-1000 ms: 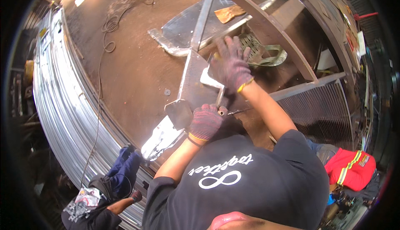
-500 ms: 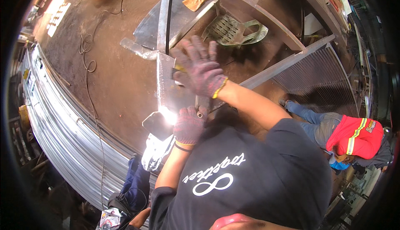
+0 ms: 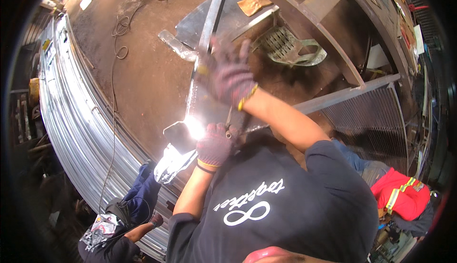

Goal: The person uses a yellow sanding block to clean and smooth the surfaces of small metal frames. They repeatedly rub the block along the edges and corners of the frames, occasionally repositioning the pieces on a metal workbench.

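Note:
My left hand (image 3: 215, 145), in a dark reddish knit glove, is closed around a metal rod with a round hollow end (image 3: 229, 135), close to my chest. Beyond it my right hand (image 3: 232, 77), gloved alike with a yellow cuff, is raised over the steel frame (image 3: 215, 15) with its fingers spread and somewhat blurred. A small yellow patch shows beside its thumb; I cannot make out what it is. Left of my left hand, a glaring white light (image 3: 195, 128) hides part of the frame's corner. Against that glare stands a dark flat plate (image 3: 178, 135).
Long shiny metal profiles (image 3: 81, 120) lie stacked along the left. A co-worker in dark clothes (image 3: 114, 234) is at the lower left, another in a red striped top (image 3: 400, 194) at the right. A plastic chair (image 3: 290, 46) lies past the frame; a cable (image 3: 114, 82) crosses the floor.
The view has shifted, so the frame and chair sit farther right. My right hand stays raised and is more blurred. My left hand keeps its hold; the lower-left co-worker shows more.

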`<action>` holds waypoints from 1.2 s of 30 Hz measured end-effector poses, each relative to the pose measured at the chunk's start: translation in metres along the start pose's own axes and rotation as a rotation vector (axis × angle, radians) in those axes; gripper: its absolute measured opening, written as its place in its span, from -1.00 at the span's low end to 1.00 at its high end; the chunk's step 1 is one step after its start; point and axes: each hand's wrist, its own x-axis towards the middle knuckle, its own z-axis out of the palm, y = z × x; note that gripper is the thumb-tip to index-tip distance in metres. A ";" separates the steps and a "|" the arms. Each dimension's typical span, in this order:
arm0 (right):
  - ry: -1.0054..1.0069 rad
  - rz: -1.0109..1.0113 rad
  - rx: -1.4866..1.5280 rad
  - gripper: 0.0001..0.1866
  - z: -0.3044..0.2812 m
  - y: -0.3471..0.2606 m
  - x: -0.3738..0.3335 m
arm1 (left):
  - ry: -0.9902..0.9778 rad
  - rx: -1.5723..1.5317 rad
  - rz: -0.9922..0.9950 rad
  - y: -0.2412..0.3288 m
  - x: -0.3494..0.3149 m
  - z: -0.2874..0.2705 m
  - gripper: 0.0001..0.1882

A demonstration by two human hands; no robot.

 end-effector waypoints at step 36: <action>-0.350 -0.052 0.876 -0.48 -0.033 0.031 -0.042 | -0.184 -0.169 0.364 0.153 0.306 -0.212 -0.82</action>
